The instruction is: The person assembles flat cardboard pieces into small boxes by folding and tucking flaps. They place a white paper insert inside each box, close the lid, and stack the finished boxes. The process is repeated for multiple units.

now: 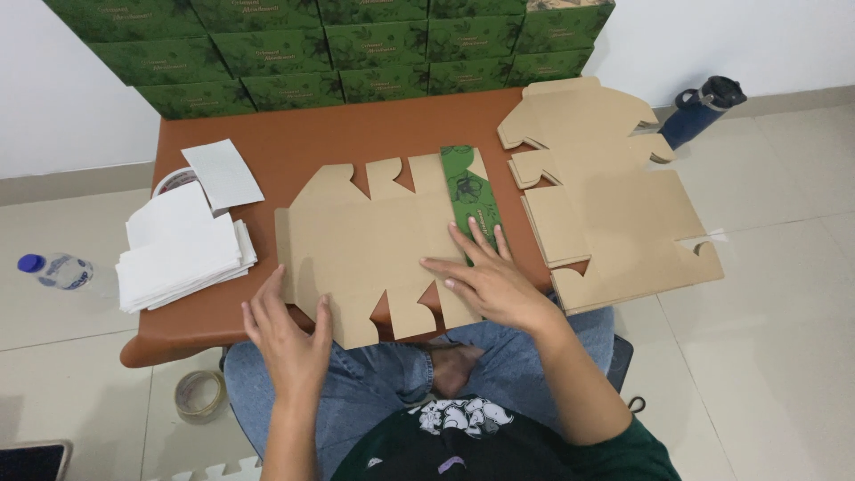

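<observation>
- The right hand [490, 276] lies flat, fingers spread, pressing on the die-cut cardboard blank [374, 245] beside its folded green printed flap [470, 196].
- The left hand [287, 334] is open, fingers on the blank's near left edge, gripping nothing.
- The blank lies unfolded on the brown counter [294, 142], under both hands.
- Right of the right hand sits a stack of flat blanks [614, 214].
- Left of the left hand, white paper sheets [183, 249].
- Beyond both hands, stacked green boxes [329, 44].

Under the right hand [492, 276], part of the flat cardboard blank [374, 240] is covered. Beyond it, the stacked green boxes [329, 44] are cut by the top edge. Far left of the left hand [287, 330], a dark object [31, 461] is cropped at the corner.
</observation>
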